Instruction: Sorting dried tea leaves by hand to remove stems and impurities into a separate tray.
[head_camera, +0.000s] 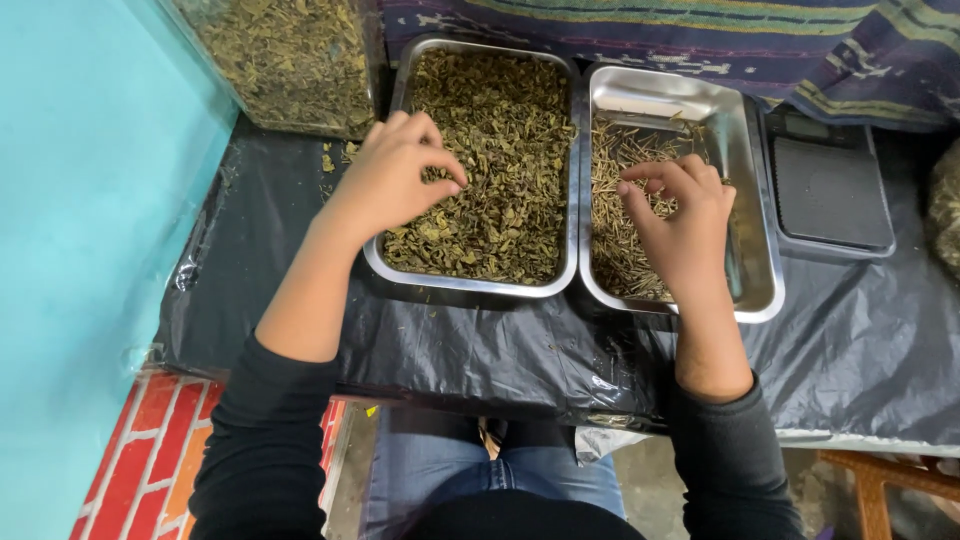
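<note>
Sitting close to the bench, the person shows blue jeans and dark sleeves at the bottom of the view, with red brick floor at the lower left. A black plastic sheet covers the bench top and hangs over its near edge. On it lie two steel trays side by side, their long rims touching. The left hand rests over the near left part of the left tray, fingers curled and thumb meeting the fingertips in a pinch on the dried green leaves that fill it; whether a piece is actually caught there cannot be told. The right hand is in the right tray, fingers bent down and loosely closed onto the thin pale stems heaped on that tray's left side, while its right side is bare metal. Just right of the trays sits a flat black scale. Farther back, a clear container of dried leaves stands at the upper left beside the turquoise wall, and a striped dark cloth lies behind the trays.
</note>
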